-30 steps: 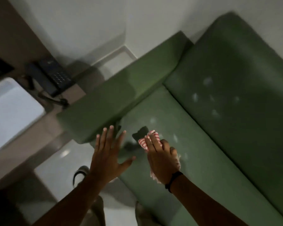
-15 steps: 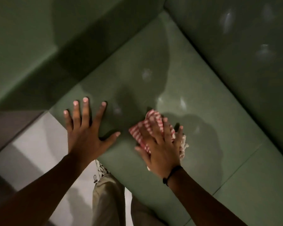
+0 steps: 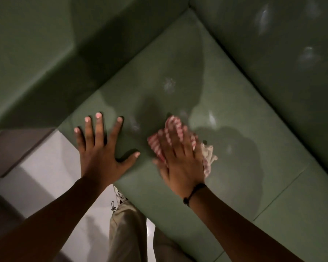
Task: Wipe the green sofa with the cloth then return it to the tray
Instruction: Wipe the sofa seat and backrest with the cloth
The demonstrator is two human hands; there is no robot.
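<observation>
Hands rest side by side on the smooth green leather-look sofa seat (image 3: 225, 103), near its front corner. The left hand (image 3: 102, 154) lies flat with fingers spread wide and the palm pressed to the seat edge, holding nothing. The right hand (image 3: 182, 163) is laid flat, fingers extended, on top of the crumpled red-and-white striped cloth (image 3: 170, 131), pinning it to the cushion; the cloth shows beyond the fingertips and at the hand's right side, where a pale frayed edge sticks out. The hand is blurred. A thin black cord bracelet (image 3: 194, 191) circles the right wrist. Pale smudges (image 3: 169, 85) mark the seat above the cloth and the backrest at upper right. No container or legible writing shows here.
</observation>
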